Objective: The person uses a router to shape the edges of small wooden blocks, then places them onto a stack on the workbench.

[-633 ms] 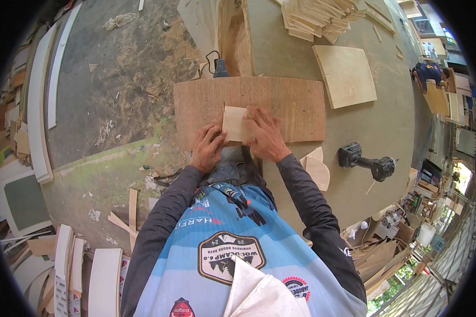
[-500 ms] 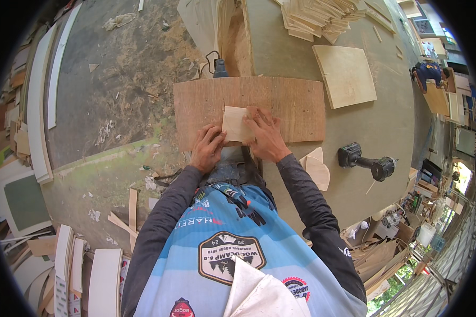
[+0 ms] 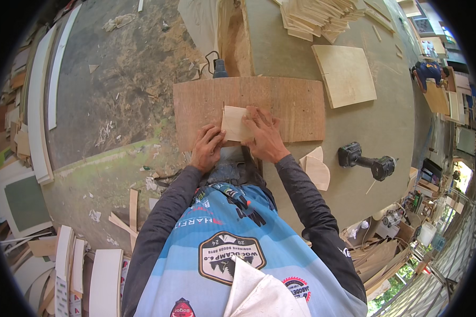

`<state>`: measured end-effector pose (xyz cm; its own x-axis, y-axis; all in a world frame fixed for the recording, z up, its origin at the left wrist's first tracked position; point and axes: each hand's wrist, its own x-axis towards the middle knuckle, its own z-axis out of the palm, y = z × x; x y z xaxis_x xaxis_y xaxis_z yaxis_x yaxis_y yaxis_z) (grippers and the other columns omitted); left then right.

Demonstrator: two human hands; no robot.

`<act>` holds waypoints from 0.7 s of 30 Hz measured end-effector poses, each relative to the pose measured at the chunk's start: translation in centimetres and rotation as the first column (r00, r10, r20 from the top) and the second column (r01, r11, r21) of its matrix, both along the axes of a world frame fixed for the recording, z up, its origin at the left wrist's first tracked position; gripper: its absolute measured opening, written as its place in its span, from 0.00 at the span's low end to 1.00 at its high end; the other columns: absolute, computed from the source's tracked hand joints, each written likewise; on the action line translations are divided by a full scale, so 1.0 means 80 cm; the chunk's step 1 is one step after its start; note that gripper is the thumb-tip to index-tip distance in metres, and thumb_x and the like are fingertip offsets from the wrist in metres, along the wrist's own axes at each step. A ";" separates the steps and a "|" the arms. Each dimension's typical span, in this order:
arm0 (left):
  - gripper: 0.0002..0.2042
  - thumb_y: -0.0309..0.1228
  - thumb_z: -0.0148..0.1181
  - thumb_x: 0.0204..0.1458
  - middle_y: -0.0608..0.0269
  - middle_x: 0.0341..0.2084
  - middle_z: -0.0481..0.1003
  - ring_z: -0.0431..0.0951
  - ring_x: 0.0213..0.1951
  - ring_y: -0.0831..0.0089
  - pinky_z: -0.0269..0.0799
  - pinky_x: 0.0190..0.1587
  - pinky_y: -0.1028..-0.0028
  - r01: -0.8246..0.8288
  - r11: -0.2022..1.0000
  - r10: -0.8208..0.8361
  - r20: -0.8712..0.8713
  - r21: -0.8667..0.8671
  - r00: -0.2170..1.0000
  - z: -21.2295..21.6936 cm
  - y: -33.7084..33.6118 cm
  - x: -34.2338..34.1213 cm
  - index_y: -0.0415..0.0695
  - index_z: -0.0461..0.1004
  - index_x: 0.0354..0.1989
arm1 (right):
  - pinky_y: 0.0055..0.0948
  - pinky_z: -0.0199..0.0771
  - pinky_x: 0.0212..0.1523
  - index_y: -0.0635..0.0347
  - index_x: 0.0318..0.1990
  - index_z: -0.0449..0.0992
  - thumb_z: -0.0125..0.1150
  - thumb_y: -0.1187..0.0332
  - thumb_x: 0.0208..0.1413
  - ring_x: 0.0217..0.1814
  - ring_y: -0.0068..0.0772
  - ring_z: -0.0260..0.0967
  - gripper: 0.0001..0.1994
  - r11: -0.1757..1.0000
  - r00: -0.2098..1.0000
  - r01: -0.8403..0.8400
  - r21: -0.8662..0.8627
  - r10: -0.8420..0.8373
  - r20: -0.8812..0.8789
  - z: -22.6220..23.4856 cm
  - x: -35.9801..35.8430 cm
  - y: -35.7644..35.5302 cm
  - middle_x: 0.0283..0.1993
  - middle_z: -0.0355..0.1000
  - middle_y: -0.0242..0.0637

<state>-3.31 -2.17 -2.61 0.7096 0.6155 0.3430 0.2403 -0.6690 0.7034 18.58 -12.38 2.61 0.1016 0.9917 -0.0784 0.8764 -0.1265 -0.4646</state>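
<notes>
While flat: hands (image 3: 238,142) on pale wood piece (image 3: 235,123)

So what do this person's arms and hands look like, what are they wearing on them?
Both arms are covered by long, snug dark grey sleeves reaching the wrists. The left hand and right hand are bare, with no gloves. No watch or ring is visible.
</notes>
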 end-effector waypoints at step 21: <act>0.15 0.18 0.69 0.48 0.55 0.46 0.78 0.76 0.53 0.52 0.76 0.54 0.58 -0.010 0.999 0.010 0.029 -0.030 1.000 0.010 0.004 0.002 0.37 0.82 0.46 | 0.59 0.51 0.65 0.58 0.65 0.71 0.75 0.58 0.45 0.78 0.50 0.50 0.37 0.999 0.998 0.026 0.029 -0.028 0.054 0.002 -0.008 0.000 0.76 0.58 0.43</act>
<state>-3.17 -1.83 -1.83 0.6934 0.6329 0.3445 0.2261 -0.6451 0.7299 17.91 -12.37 2.74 0.1318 0.9903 -0.0442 0.8969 -0.1382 -0.4200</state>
